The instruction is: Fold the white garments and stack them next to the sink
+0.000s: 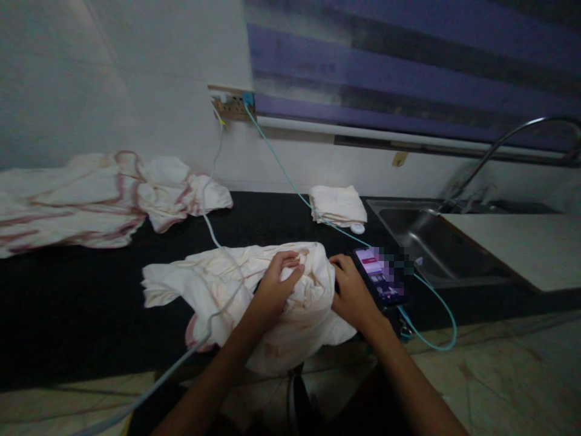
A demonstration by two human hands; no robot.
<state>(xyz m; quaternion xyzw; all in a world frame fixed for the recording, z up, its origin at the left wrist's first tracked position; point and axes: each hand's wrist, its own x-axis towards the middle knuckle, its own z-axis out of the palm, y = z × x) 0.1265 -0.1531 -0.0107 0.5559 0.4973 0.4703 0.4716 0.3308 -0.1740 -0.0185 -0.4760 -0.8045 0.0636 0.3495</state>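
Observation:
A crumpled white cloth (213, 275) with a pinkish edge lies bunched on the dark countertop, its near side hanging over the front edge. My left hand (278, 283) rests on the bunched part, fingers curled into the folds with the thumb toward them. At the right side of the bundle, my right hand (353, 289) has its fingers closed on the fabric; the fingertips are partly hidden. Just right of that hand lies a phone (376, 275) with a lit screen, partly pixelated.
Another rumpled white cloth with reddish stripes (91, 200) is at left. A folded white cloth (338, 203) sits near the wall. A white cable (209, 224) crosses the bundle; a teal cable (281, 160) runs from the socket (233, 106). A sink (436, 242) is at right.

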